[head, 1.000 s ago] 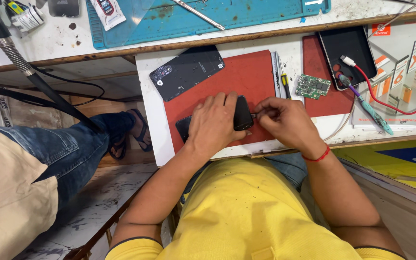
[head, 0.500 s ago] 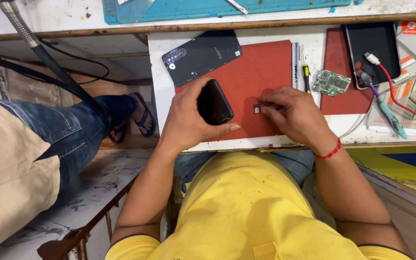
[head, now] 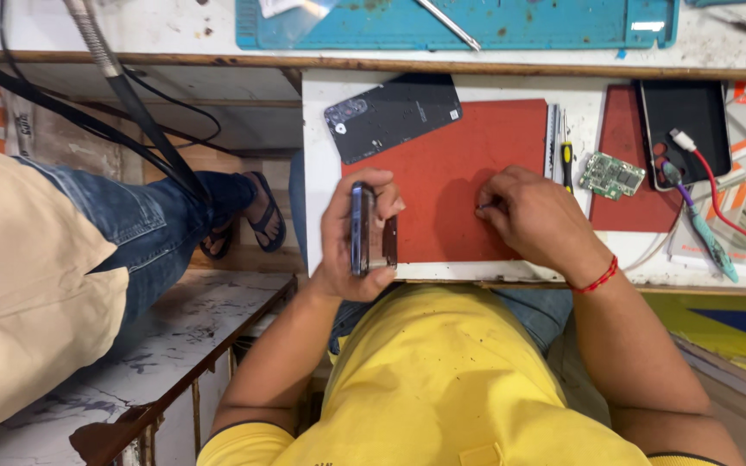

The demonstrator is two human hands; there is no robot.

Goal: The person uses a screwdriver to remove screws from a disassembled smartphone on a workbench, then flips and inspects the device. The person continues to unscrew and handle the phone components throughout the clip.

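Right now my left hand (head: 351, 237) grips the phone (head: 362, 229) on edge, upright at the red mat's (head: 459, 173) near-left corner, prob. to expose its side. My right hand (head: 528, 216) pinches smth tiny on the mat; can't tell what.

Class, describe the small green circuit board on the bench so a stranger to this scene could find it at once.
Start at the red mat in front of the person, then look past its right edge, beyond the yellow-handled screwdriver. The green circuit board lies there, left of the black phone. It alone is green and studded with tiny parts.
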